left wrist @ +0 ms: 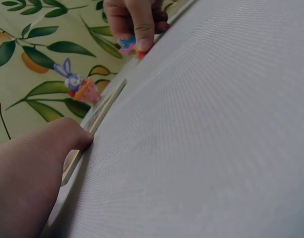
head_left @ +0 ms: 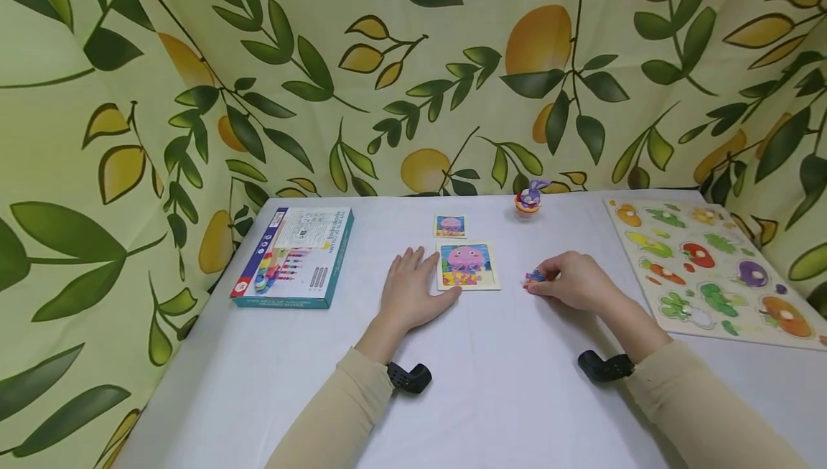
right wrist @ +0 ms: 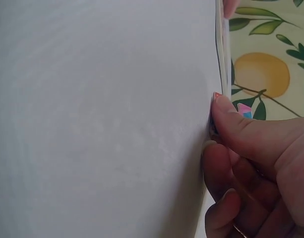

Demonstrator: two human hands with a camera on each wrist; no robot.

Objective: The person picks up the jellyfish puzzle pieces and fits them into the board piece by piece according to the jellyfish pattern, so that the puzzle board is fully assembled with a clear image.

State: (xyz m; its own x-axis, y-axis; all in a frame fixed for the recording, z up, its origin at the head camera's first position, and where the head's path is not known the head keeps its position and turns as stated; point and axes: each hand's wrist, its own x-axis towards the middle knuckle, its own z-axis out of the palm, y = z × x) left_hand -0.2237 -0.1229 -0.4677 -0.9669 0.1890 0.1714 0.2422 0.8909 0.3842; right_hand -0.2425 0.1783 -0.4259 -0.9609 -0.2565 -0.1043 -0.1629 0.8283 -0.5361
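Note:
My left hand (head_left: 410, 296) lies with fingers spread at the left side of a small jellyfish puzzle board (head_left: 496, 275), its thumb resting at the near edge. Pink jellyfish pieces lie inside the cream frame, with a pale patch at the lower right. To the right of the board, my right hand (head_left: 575, 281) pinches a small blue and red puzzle piece (head_left: 533, 279) between thumb and fingers, close over the table. In the right wrist view the fingers hide most of that piece (right wrist: 246, 110). A small jellyfish picture card (head_left: 449, 226) lies behind the board.
A boxed game (head_left: 291, 257) lies at the left. At the back stands a purple rabbit figure (head_left: 530, 200) in a cup. A large wooden vegetable puzzle board (head_left: 652, 289) lies at the right, near my right forearm. A leaf-patterned curtain (head_left: 426, 95) hangs behind the table.

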